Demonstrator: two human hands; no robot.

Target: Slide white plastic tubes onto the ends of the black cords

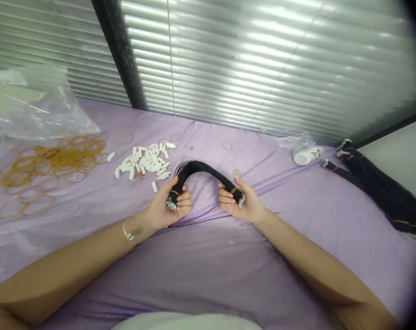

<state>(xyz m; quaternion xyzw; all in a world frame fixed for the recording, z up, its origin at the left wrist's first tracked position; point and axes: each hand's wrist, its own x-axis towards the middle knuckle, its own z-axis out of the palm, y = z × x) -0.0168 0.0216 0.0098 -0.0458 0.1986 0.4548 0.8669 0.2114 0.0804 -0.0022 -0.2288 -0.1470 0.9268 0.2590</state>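
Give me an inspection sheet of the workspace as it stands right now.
Surface: wrinkled lilac cloth.
Job's things: bundle of black cords, bowed between the hands, with metal ends and yellow rubber bands; further black bundles lie far right.
Clutter: loose rubber bands, small white blocks, clear plastic bag, white bottle.
Hands: left hand and right hand each grip one end of the bundle.
Cables: nothing seen apart from the cords.
Surroundings: slatted blinds behind.
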